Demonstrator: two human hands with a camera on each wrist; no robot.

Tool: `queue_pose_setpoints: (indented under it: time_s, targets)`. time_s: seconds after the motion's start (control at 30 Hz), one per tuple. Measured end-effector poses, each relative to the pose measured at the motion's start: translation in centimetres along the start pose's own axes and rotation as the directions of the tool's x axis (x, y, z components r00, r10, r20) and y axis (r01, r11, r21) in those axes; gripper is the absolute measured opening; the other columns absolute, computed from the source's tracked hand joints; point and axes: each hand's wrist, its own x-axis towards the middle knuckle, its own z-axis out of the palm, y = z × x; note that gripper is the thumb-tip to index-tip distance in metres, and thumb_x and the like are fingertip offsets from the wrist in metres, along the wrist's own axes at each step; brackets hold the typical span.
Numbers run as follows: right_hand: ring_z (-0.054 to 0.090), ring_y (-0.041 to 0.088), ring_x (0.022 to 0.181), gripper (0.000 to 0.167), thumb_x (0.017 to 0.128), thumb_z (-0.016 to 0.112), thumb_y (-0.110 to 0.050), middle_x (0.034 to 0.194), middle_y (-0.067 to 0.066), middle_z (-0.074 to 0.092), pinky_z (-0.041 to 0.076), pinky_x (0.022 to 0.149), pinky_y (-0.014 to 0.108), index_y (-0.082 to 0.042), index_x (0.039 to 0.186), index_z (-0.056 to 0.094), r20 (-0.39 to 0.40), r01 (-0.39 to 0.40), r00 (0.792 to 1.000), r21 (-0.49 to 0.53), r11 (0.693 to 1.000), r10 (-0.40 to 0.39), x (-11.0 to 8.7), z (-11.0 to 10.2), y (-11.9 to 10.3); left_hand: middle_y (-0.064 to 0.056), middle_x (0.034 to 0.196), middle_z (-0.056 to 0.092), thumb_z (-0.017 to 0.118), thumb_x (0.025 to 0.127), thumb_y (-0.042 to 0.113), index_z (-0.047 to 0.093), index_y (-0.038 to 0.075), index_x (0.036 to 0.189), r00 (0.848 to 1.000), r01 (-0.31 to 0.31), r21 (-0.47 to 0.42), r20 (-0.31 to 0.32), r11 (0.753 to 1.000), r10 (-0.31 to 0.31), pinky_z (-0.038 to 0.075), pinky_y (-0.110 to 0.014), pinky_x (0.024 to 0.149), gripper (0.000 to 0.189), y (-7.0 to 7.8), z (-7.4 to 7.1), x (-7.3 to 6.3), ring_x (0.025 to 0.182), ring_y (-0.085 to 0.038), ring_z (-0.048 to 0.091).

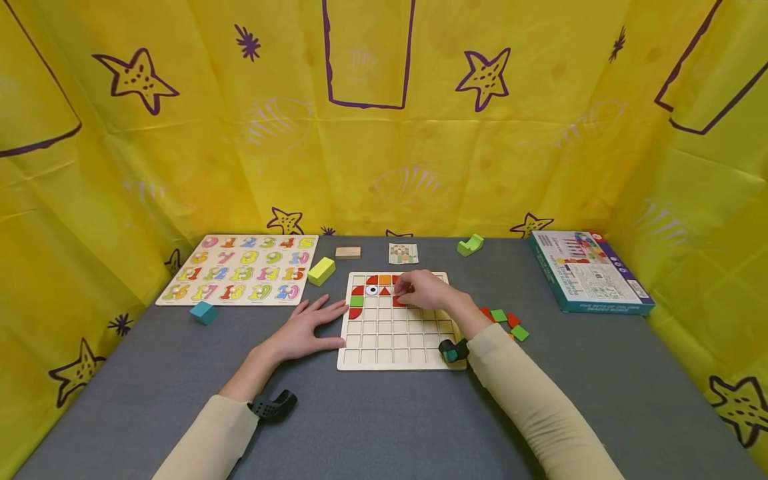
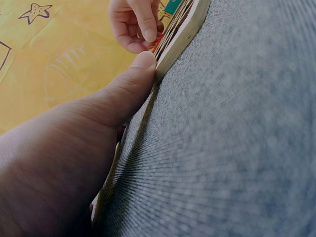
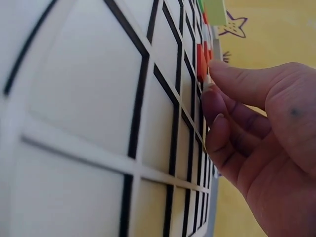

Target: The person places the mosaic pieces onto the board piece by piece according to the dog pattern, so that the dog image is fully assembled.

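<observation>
A pale wooden grid board lies on the table, with red, green and orange tiles and a round eye tile in its upper left cells. My right hand is over the board's upper part, its thumb and bent fingers together at a red tile; the fingertips partly hide their contact with it. Spread on the table at the board's left side, my left hand has straight fingers. Its thumb touches the board's edge.
Loose red and green tiles lie right of the board. A number puzzle, a teal block and a yellow block are at left. Behind stand a wooden block, picture card and green block; a box lies right.
</observation>
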Motion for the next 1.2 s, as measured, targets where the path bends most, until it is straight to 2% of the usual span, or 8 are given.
queue_pose_setpoints:
  time_s: [0.23,0.47,0.83,1.07,1.2]
  targets:
    - [0.057,0.02,0.085,0.014,0.095,0.072,-0.012,0.094,0.002,0.064,0.05,0.078,0.033,-0.007,0.108,0.069,-0.012,-0.039,0.999,0.045,0.998,0.04,-0.8,-1.2,0.5,-0.002,0.158,0.041,0.071,0.089,0.057,0.046,0.015,0.154,1.0,-0.006,-0.002,-0.005,1.0,0.006,0.004,-0.065,0.115,0.081,0.0,0.0,0.0,0.15,-0.04,0.018]
    - [0.058,0.021,0.088,0.017,0.096,0.071,-0.012,0.097,0.003,0.064,0.051,0.08,0.035,-0.005,0.111,0.068,-0.031,-0.054,0.998,0.039,0.998,0.055,-2.4,-2.7,1.3,-0.002,0.158,0.041,0.071,0.089,0.057,0.045,0.016,0.154,1.0,0.003,0.0,-0.002,1.0,-0.003,0.003,-0.065,0.115,0.081,0.0,0.1,0.1,0.151,-0.039,0.017]
    - [0.059,0.023,0.088,0.023,0.096,0.071,-0.011,0.097,0.005,0.064,0.052,0.079,0.037,0.0,0.115,0.066,-0.061,-0.074,0.995,0.056,0.996,0.078,-6.2,-5.0,3.8,-0.001,0.158,0.041,0.071,0.089,0.057,0.046,0.017,0.154,1.0,0.001,0.008,-0.006,1.0,-0.001,0.004,-0.065,0.115,0.08,0.0,0.1,0.1,0.151,-0.039,0.018]
    - [0.058,0.025,0.091,0.024,0.096,0.071,-0.011,0.101,0.007,0.064,0.053,0.079,0.038,-0.001,0.117,0.066,-0.075,-0.144,0.986,0.074,0.987,0.149,-8.4,-6.1,5.2,-0.002,0.158,0.041,0.07,0.089,0.058,0.045,0.017,0.154,1.0,0.0,0.007,0.0,1.0,0.0,0.003,-0.065,0.115,0.081,-0.1,0.1,0.0,0.151,-0.039,0.017]
    - [0.059,0.025,0.089,0.025,0.095,0.072,-0.012,0.101,0.007,0.065,0.054,0.078,0.037,0.001,0.116,0.066,-0.075,-0.151,0.985,0.058,0.987,0.155,-9.3,-6.6,6.2,-0.001,0.158,0.04,0.07,0.089,0.058,0.045,0.017,0.155,1.0,0.006,0.006,0.006,1.0,-0.006,0.003,-0.064,0.116,0.081,0.0,0.0,0.0,0.151,-0.038,0.016]
